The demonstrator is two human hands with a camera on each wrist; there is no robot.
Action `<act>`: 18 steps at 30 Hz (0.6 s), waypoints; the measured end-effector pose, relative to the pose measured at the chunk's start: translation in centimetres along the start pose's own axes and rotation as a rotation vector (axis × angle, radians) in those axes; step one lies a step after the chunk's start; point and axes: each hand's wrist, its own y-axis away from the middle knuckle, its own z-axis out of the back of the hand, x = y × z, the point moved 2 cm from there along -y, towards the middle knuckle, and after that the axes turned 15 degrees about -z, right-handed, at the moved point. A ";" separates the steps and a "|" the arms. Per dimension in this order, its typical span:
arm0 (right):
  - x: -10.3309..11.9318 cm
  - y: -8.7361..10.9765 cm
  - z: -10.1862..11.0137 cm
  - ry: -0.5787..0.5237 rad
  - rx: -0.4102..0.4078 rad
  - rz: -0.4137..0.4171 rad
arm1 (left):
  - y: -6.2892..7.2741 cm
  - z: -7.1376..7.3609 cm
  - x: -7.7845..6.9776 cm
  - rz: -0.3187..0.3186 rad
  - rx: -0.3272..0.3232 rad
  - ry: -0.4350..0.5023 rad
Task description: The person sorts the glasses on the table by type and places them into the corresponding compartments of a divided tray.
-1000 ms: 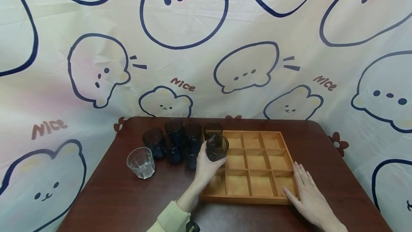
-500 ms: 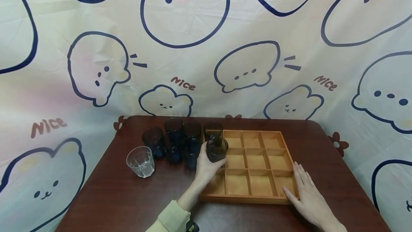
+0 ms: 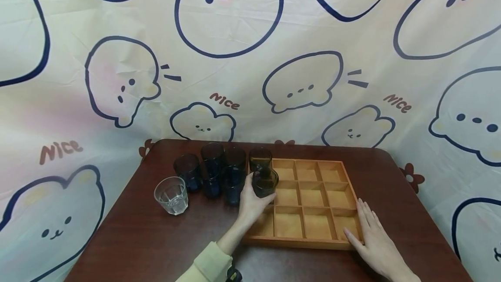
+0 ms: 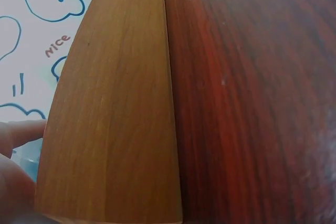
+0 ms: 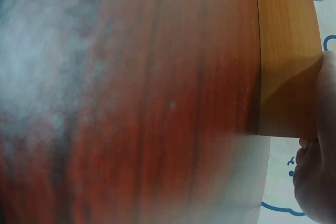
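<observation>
In the head view, my left hand (image 3: 253, 201) grips a dark tinted drinking glass (image 3: 265, 182) at the left column of a wooden compartment tray (image 3: 301, 243). The glass stands roughly upright; my fingers and the tray walls hide its base. Just behind it, another tinted glass (image 3: 260, 158) stands in the back left compartment. My right hand (image 3: 377, 240) rests along the tray's right side near the front corner, fingers straight. The left wrist view shows the tray's front wall (image 4: 110, 98) with part of the left hand (image 4: 16, 156) beyond it.
Several dark blue glasses (image 3: 233, 184) crowd together left of the tray, close to my left hand. A clear glass (image 3: 172, 196) leans in appearance at the group's front left. All stand on a dark red-brown table (image 3: 156, 247), with a printed cloth (image 3: 250, 77) behind.
The tinted glass in my left hand sits very slightly lower against the tray than a second ago. My right hand stays at the tray's side. The head view shifts a little.
</observation>
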 end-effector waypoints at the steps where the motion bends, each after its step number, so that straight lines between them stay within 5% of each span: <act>1: 0.0 0.0 0.0 -0.003 0.002 -0.002 | 0.0 0.0 0.0 -0.006 -0.005 0.001; 10: -0.1 0.0 -0.1 -0.023 0.034 -0.030 | 0.4 0.2 -0.3 -0.072 -0.047 -0.012; 18: -0.1 0.0 0.0 -0.036 0.029 -0.034 | 0.7 1.2 -3.8 -0.118 -0.041 -0.051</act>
